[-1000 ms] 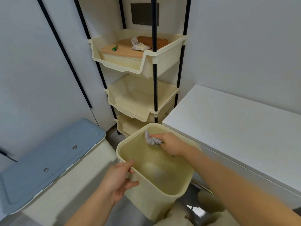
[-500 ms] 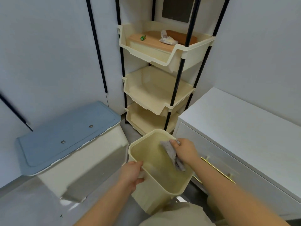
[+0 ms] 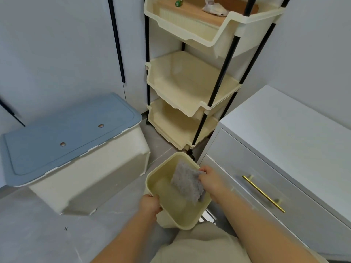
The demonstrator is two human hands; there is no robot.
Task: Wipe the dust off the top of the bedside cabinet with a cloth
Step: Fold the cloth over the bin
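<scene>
A grey cloth [image 3: 187, 182] hangs unfolded from my right hand [image 3: 211, 180], which grips its upper corner over the open mouth of a cream plastic bin [image 3: 152, 179]. My left hand [image 3: 151, 205] clasps the bin's near rim and holds the bin low, close to the floor. The white bedside cabinet [image 3: 284, 130] stands to the right, its flat top bare and its drawer fronts facing me with a gold handle [image 3: 264, 193].
A cream three-tier rack [image 3: 191, 88] on black poles stands in the corner, its top tray holding a wooden board and a crumpled rag. A cream storage box with a blue lid [image 3: 66, 133] sits on the grey floor at left.
The bin has dropped lower, towards the floor. The cloth, bunched in my right hand a second ago, now hangs open inside the bin's mouth. My view has tilted downward.
</scene>
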